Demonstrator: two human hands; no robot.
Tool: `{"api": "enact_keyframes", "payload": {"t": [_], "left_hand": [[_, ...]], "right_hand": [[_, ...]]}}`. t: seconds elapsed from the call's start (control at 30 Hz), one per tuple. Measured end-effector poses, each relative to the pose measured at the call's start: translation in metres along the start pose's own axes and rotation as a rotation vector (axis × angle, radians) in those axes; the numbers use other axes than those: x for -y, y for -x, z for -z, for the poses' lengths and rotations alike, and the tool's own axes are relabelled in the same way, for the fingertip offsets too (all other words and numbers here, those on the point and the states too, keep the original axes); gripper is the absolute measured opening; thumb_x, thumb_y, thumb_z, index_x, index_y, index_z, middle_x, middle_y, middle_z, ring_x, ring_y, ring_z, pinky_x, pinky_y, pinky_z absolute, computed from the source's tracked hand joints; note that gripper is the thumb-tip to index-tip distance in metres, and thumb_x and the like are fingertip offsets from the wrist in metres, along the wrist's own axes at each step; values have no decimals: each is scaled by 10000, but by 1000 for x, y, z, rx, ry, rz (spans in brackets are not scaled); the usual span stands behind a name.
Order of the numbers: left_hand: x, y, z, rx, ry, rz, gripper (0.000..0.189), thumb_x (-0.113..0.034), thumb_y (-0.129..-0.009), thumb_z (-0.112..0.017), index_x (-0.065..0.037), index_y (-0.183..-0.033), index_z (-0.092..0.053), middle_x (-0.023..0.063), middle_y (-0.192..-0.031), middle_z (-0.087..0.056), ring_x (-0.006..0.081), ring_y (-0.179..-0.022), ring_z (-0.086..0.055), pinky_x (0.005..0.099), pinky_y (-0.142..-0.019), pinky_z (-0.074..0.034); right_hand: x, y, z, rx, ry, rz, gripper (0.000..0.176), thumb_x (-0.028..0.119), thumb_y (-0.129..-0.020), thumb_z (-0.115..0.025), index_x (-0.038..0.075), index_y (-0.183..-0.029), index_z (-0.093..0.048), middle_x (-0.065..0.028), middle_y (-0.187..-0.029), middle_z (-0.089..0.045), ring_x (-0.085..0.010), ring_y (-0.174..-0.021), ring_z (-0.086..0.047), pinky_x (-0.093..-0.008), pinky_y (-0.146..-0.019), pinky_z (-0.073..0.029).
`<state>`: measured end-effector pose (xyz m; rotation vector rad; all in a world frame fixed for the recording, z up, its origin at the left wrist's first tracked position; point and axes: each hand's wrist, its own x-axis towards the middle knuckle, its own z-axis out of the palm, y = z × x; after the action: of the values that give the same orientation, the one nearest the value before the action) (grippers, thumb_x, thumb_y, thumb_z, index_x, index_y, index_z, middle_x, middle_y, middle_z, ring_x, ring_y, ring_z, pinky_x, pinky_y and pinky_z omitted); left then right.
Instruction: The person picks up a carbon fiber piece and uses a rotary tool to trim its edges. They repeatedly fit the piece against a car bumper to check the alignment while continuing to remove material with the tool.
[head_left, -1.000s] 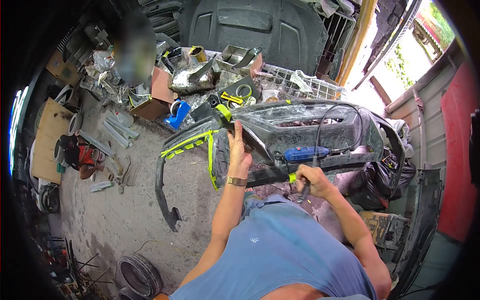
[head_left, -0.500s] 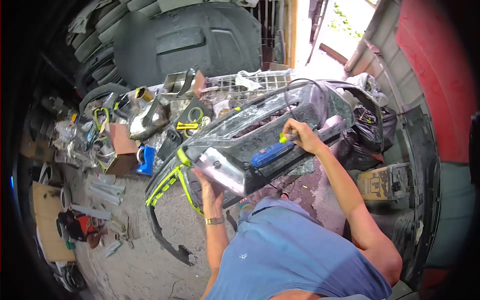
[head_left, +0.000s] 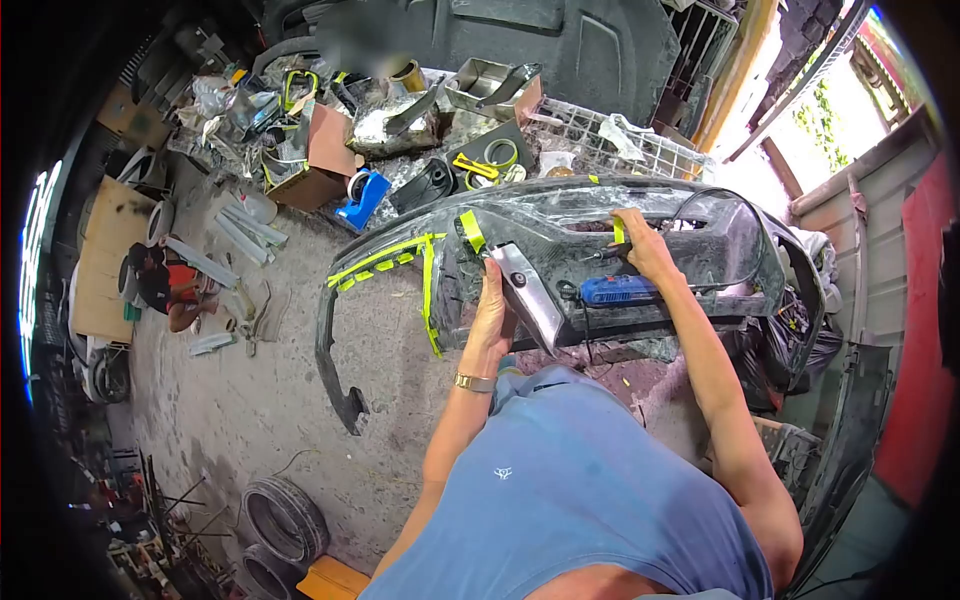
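Observation:
My left hand grips the lower left side of a silver, shiny panel-like part with a dark round spot near its top. My right hand is closed around a slim dark-shafted tool pointing left; a yellow-green piece shows at the fingers. Just below that hand lies a blue power tool with a black cord. Both hands are over a scuffed dark car bumper, which has strips of yellow-green tape on its left end.
Behind the bumper are a cardboard box, a blue tape dispenser, tape rolls and a wire rack. A person crouches at the left. Tires lie lower left; black bags sit at the right.
The view has swung, so the bumper appears flatter. The silver part now stands more upright in my left hand. My right hand has shifted up off the blue tool, still holding the slim tool.

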<state>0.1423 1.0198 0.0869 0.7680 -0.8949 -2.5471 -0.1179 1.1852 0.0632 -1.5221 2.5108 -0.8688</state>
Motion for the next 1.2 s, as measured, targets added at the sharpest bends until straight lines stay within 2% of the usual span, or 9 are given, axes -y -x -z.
{"api": "enact_keyframes", "payload": {"t": [0.13,0.37,0.57,0.67,0.77,0.9,1.0,1.1,1.2], "left_hand": [[-2,3,-4,2,7,17,731,-707,-844,-566,-160,-1322,-481,23,-1160,-572,177,-1090,-558,389,-963,-458],[-19,20,-17,78,-27,56,911,-822,-805,-445,-105,-1365,-479,63,-1261,-580,204,-1157,-551,412,-1002,-437],[-20,22,-11,129,1,72,957,-822,-770,-486,-89,-1386,-477,92,-1318,-574,249,-1209,-541,460,-1056,-417],[-20,23,-9,142,42,64,974,-824,-760,-491,-87,-1396,-465,103,-1330,-570,254,-1205,-550,460,-1046,-433],[-23,26,-9,187,33,66,1030,-847,-753,-452,-69,-1427,-416,112,-1334,-552,244,-1243,-526,445,-1059,-429],[-23,27,-4,233,58,88,1044,-842,-741,-478,-68,-1438,-402,117,-1353,-545,250,-1239,-538,441,-1046,-452],[-24,30,0,240,99,103,1041,-829,-743,-498,-78,-1455,-389,121,-1387,-529,253,-1243,-547,433,-1038,-474],[-23,31,3,235,197,90,963,-787,-788,-526,-77,-1432,-432,129,-1362,-555,262,-1219,-569,436,-1026,-484],[-22,28,10,265,324,61,844,-715,-861,-533,-70,-1401,-477,142,-1336,-579,272,-1197,-587,439,-1010,-497]], "right_hand": [[1,1,0,-44,-69,39,634,-110,-737,-579,138,-1312,-481,-149,-1199,-607,-380,-1050,-620,-441,-872,-505],[7,8,10,-49,-432,-130,569,-83,-811,-584,143,-1327,-507,-79,-918,-631,-164,-743,-591,-259,-730,-479],[12,8,0,65,-233,-150,558,-56,-824,-607,151,-1332,-498,-86,-967,-649,-253,-809,-631,-348,-759,-498],[3,6,-5,38,-151,28,600,-79,-798,-596,148,-1342,-488,-101,-1014,-662,-329,-897,-646,-407,-803,-495],[4,4,0,154,-103,-10,706,-150,-725,-559,148,-1358,-465,-128,-1158,-622,-379,-1029,-619,-438,-859,-489],[7,-2,8,36,-23,7,849,-216,-624,-519,150,-1383,-414,-147,-1370,-465,-407,-1183,-529,-438,-946,-482],[1,-2,8,76,-6,-38,772,-188,-677,-582,129,-1365,-438,-148,-1319,-512,-378,-1144,-567,-408,-940,-488],[0,1,5,-11,-162,-2,535,-55,-781,-667,92,-1275,-527,-158,-1165,-599,-333,-1039,-623,-382,-878,-502],[17,7,24,-157,-135,-7,154,168,-884,-672,27,-899,-613,-146,-810,-646,-320,-767,-644,-385,-702,-490]]}}
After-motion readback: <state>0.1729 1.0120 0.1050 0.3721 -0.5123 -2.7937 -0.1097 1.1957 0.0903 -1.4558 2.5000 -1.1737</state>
